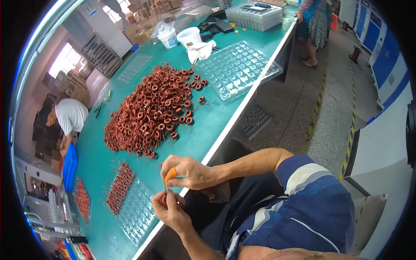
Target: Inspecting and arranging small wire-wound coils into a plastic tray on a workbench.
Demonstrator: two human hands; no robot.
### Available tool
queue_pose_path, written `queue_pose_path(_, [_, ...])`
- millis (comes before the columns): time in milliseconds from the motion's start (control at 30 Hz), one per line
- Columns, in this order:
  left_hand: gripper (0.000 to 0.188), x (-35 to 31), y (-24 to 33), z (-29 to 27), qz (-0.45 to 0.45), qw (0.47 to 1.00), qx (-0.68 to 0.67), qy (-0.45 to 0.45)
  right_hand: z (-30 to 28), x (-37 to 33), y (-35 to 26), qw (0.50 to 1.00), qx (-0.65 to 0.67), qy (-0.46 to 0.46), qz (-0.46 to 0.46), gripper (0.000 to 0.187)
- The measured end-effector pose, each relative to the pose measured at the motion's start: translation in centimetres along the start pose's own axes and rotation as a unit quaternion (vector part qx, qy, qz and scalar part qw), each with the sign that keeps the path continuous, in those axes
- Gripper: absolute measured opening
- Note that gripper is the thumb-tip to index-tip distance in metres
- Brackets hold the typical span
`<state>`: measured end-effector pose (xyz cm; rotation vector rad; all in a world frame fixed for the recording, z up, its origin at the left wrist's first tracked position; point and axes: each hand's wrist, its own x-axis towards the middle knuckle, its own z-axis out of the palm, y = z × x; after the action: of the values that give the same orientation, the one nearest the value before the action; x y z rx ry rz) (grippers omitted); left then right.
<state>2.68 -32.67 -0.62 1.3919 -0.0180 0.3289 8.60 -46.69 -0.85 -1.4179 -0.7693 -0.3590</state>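
My right hand [188, 173] and my left hand [171, 210] meet near the table's front edge, fingertips almost touching. An orange finger cot [171, 174] covers one finger of the right hand. Both hands are closed in a pinch; whatever lies between the fingertips is too small and hidden to make out. Beyond them is a big heap of red-brown ring coils [149, 110] with thin wire leads. Left of my hands a clear plastic tray [136, 212] is partly filled with rows of coils [120, 188], leads sticking up.
Another block of coils [82, 200] lies farther left, near a blue bin [69, 167]. A clear tray [234, 69] overhangs the right table edge. White tubs [189, 37], a white cloth [201, 51], stacked trays [255, 18] and pliers [99, 110] also occupy the table. Two other people stand nearby.
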Motion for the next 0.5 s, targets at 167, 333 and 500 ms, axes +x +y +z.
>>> queue_pose_path(167, [0.012,0.5,1.0,-0.8,-0.041,0.997,0.001,-0.058,0.1,0.4,0.3,0.989,-0.1,0.05,-0.101,0.008])
queue_pose_path(333, [0.027,1.0,0.2,-1.4,0.115,0.939,0.311,-0.091,0.5,0.2,0.4,0.953,-0.233,0.046,-0.189,0.018])
queue_pose_path(500, [0.023,1.1,0.1,-2.0,0.059,0.976,0.181,-0.102,0.8,0.0,-0.6,0.968,-0.205,0.023,-0.143,0.022])
